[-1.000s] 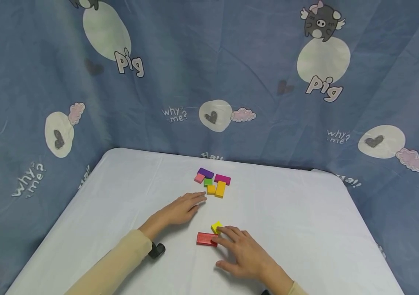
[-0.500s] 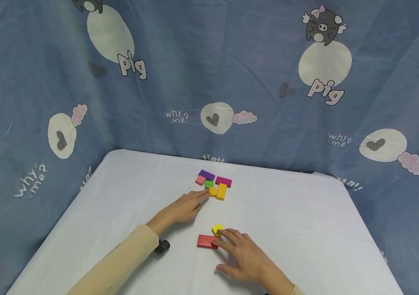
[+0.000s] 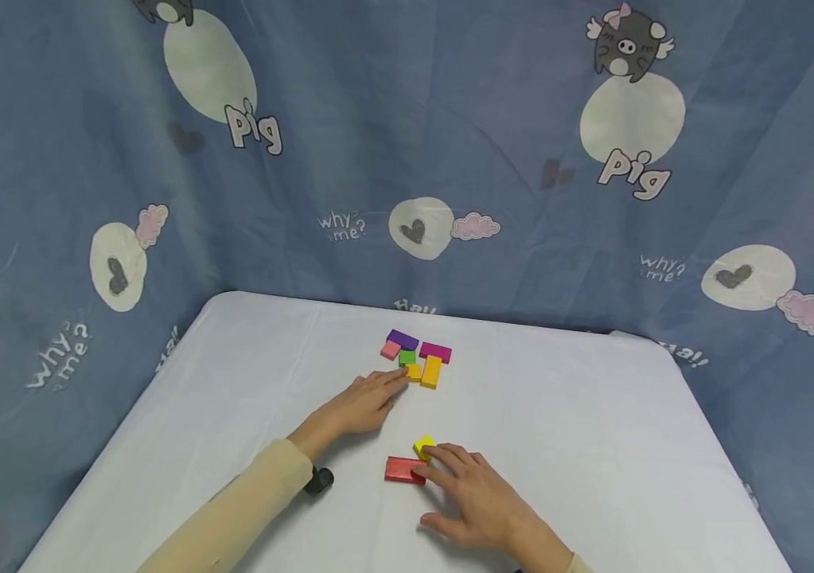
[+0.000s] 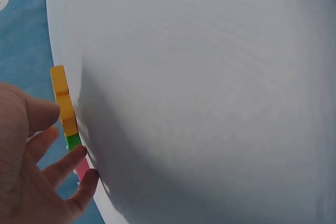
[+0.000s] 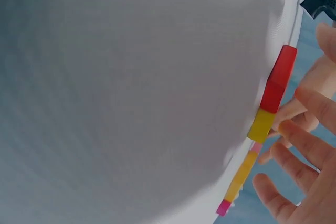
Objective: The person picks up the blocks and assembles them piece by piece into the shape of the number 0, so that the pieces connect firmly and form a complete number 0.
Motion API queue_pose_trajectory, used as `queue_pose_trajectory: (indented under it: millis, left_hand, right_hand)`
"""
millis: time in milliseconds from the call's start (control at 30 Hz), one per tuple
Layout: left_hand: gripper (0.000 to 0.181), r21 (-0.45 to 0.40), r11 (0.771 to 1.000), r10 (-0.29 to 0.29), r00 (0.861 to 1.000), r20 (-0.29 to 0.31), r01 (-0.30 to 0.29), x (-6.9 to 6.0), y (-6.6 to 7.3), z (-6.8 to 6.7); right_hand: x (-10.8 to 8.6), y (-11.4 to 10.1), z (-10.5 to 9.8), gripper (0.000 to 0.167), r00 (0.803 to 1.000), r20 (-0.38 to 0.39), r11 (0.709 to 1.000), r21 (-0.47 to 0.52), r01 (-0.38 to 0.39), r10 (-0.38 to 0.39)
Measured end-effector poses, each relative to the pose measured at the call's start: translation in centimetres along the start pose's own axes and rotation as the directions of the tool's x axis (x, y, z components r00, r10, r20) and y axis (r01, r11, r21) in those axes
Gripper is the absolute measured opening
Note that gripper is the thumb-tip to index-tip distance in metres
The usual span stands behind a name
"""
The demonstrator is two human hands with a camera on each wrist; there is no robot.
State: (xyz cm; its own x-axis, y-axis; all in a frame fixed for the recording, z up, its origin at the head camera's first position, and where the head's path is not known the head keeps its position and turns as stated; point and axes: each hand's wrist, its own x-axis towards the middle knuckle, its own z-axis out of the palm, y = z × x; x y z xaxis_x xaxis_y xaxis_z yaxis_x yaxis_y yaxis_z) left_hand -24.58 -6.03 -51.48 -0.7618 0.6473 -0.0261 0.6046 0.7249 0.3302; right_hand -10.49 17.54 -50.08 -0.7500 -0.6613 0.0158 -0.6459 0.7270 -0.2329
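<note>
In the head view my left hand (image 3: 364, 403) reaches forward with relaxed fingers, its fingertips at the small orange block (image 3: 414, 372). Right beside that lies a longer orange block (image 3: 431, 372), with a green block (image 3: 407, 358) just behind. My right hand (image 3: 481, 501) hovers low with spread fingers; its fingertips are over the edges of a yellow block (image 3: 423, 446) and a red block (image 3: 401, 469). The left wrist view shows the left hand (image 4: 37, 166) beside the orange blocks (image 4: 64, 106). Whether either hand's fingertips touch the blocks, I cannot tell.
Behind the green block lie a pink block (image 3: 390, 350), a purple block (image 3: 403, 340) and a magenta block (image 3: 436, 352). The white table (image 3: 578, 430) meets a blue printed curtain (image 3: 521, 263) at its back and sides. A black device sits at my left wrist.
My left hand has moved slightly forward and right, from beside the small orange block to its edge. The right hand and the blocks have hardly moved.
</note>
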Motion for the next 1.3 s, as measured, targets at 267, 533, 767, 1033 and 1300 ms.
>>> queue_pose_trajectory:
  millis: [267, 533, 767, 1033, 1300]
  left_hand:
    - [0.049, 0.024, 1.0, -0.014, 1.0, 0.006, 0.014, 0.04, 0.32, -0.21]
    - [0.046, -0.02, 1.0, -0.013, 0.999, -0.035, 0.012, 0.02, 0.29, 0.16]
    - [0.039, 0.001, 1.0, 0.002, 0.996, -0.084, -0.002, -0.08, 0.35, 0.3]
    - [0.045, 0.015, 1.0, 0.006, 0.999, -0.042, -0.006, -0.24, 0.31, -0.12]
    - [0.04, 0.022, 0.999, -0.026, 1.0, -0.012, 0.026, -0.16, 0.1, -0.3]
  right_hand:
    - [-0.01, 0.16, -0.12, 0.063, 1.0, 0.002, 1.0, 0.005, -0.03, 0.03]
    - [-0.11, 0.31, -0.3, 0.061, 0.999, 0.001, 0.999, 0.01, -0.034, 0.034]
    - [-0.11, 0.3, -0.31, 0.06, 0.999, 0.003, 0.999, 0.022, -0.04, 0.04]
    - [-0.06, 0.18, -0.38, 0.06, 0.999, 0.014, 0.998, 0.036, -0.051, 0.05]
    - [0.09, 0.19, -0.36, 0.061, 0.997, 0.04, 0.997, 0.033, -0.067, 0.066]
